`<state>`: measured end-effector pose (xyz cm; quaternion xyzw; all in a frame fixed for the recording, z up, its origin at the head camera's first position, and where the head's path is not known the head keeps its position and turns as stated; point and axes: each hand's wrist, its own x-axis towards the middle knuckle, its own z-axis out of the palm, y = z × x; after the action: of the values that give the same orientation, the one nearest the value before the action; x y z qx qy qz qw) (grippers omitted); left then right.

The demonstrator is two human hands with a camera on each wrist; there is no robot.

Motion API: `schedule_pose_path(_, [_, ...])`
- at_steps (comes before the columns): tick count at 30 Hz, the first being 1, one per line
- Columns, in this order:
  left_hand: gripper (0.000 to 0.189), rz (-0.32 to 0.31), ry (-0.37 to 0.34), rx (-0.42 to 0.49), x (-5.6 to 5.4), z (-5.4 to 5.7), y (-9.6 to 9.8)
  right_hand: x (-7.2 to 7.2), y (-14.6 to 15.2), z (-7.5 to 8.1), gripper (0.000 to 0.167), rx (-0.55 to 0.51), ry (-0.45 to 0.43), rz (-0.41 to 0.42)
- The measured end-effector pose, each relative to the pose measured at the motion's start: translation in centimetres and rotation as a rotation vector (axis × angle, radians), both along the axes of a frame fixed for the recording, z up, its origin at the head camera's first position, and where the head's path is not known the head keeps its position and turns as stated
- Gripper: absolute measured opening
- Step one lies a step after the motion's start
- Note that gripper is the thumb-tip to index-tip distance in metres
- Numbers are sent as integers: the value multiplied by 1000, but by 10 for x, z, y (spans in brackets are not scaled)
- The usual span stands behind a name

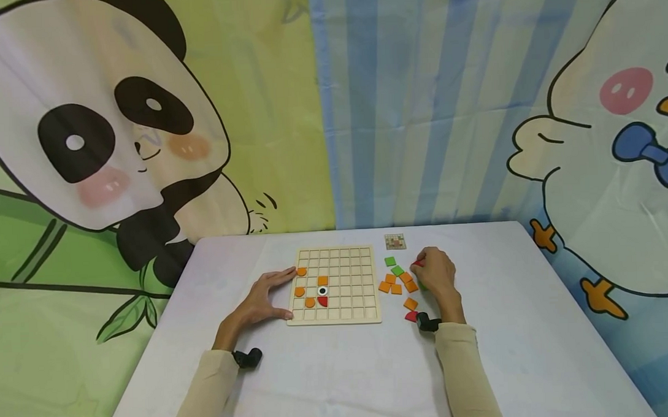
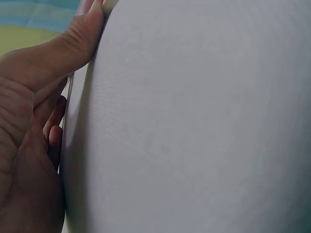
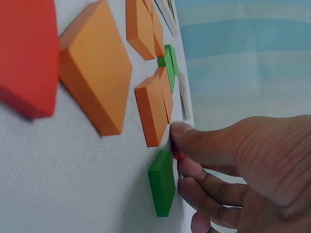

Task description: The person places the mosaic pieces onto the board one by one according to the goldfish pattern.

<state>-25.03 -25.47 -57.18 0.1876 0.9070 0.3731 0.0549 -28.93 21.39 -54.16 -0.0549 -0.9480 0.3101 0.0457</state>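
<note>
A square wooden grid board (image 1: 350,287) lies on the white table. Spread along its left side, my left hand (image 1: 258,301) touches the edge with thumb and fingertips. On the board sit several orange discs (image 1: 299,292), an orange square (image 1: 322,280), a black-and-white ring-patterned disc (image 1: 323,291) and a red quarter-round piece (image 1: 323,302). Right of the board, my right hand (image 1: 438,275) pinches a red piece (image 3: 177,151) between thumb and fingers, mostly hidden by them. A green square block (image 3: 162,187) stands out just beside those fingertips in the right wrist view.
Loose orange squares (image 1: 396,289), green squares (image 1: 390,261) and a red piece (image 1: 411,316) lie between the board and my right hand. A small patterned card (image 1: 395,241) is near the table's back edge. Printed curtains (image 1: 408,108) hang behind the table.
</note>
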Motion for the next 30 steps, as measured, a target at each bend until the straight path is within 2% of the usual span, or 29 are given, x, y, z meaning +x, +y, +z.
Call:
schedule_pose_path(4, [113, 1, -3, 3, 0, -2, -1, 1, 1, 0, 27, -47, -1, 47])
schedule_pose_path(9, [113, 6, -2, 11, 1, -2, -2, 2, 4, -1, 36, -38, 14, 73])
schedule_pose_path(17, [114, 4, 7, -11, 0, -5, -2, 1, 4, -3, 22, -27, 36, 74])
schedule_pose_path(24, [113, 4, -3, -7, 0, -4, -1, 0, 2, -2, 24, -3, 87, 132])
schedule_pose_path(30, [113, 5, 3, -10, 0, -2, -1, -5, -8, -2, 28, -47, 143, 194])
